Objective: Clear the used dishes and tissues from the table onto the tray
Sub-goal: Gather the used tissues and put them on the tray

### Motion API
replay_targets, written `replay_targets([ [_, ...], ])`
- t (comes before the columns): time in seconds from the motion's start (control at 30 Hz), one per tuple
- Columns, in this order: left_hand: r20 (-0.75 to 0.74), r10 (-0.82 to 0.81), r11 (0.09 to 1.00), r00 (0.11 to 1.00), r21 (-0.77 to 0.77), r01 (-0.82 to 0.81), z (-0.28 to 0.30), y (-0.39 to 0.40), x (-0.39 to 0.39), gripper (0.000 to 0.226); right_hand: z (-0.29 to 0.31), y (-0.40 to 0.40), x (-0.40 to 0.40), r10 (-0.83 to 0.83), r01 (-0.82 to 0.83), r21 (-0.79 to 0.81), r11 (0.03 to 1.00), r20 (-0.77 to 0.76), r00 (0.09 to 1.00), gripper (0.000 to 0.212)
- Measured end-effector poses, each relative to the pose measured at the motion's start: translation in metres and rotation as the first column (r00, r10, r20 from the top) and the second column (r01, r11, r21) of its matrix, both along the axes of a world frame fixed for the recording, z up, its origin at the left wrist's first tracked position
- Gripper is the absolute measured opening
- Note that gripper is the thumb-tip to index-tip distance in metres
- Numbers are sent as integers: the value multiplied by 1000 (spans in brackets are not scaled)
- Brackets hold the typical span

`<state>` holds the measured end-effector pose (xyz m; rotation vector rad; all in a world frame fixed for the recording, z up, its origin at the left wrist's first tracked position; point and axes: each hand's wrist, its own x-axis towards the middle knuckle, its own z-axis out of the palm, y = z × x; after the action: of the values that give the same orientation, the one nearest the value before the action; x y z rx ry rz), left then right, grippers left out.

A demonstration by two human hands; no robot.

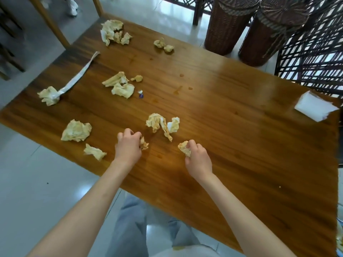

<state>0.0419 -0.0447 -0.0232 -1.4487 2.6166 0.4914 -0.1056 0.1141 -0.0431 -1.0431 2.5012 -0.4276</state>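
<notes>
Wooden surface (pixel 213 112) carries scattered soiled tissues; no dishes or tray are in view. Left hand (pixel 128 147) rests low near the front edge, fingers curled closed around a small crumpled tissue (pixel 144 144) that shows at its right side; right hand (pixel 197 156) sits to the right of it, fingers closed on another stained wad (pixel 184 147) protruding at its left. Just beyond and between the hands lies a twisted tissue cluster (pixel 162 125), apart from both. To the left of the left hand lie a small scrap (pixel 95 151) and a larger wad (pixel 76 130); further back, a wad joined to a long flattened wrapper strip (pixel 78 76), a centre cluster (pixel 120 85) with a small purple-and-white scrap (pixel 141 94) beside it, and two far groups (pixel 113 32) (pixel 164 45). A stack of clean white napkins (pixel 315 107) sits at the right edge; two wicker baskets (pixel 228 25) stand on the floor beyond.
</notes>
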Motion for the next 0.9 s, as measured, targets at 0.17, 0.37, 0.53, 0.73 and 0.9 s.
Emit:
replay_targets([
  [0.17,182,-92,975,979,214,52,-8,-37,16,47,-1,-57,18,-71,69,-48,997,-45,996,29],
  [0.37,138,-274,944,952,229,239,-18,-61,28,41,-3,-102,30,-178,172,-61,983,-100,979,31],
  [0.53,62,-284,943,957,200,267,-15,-86,32,35,-6,-128,31,-211,213,-1,977,-129,969,37],
  [0.73,-10,-214,965,977,155,213,-13,-105,32,35,-13,-149,25,-280,284,53,957,-77,957,61],
  [0.9,16,-211,965,977,160,206,-16,-111,41,44,-23,-159,25,-270,260,124,958,70,960,88],
])
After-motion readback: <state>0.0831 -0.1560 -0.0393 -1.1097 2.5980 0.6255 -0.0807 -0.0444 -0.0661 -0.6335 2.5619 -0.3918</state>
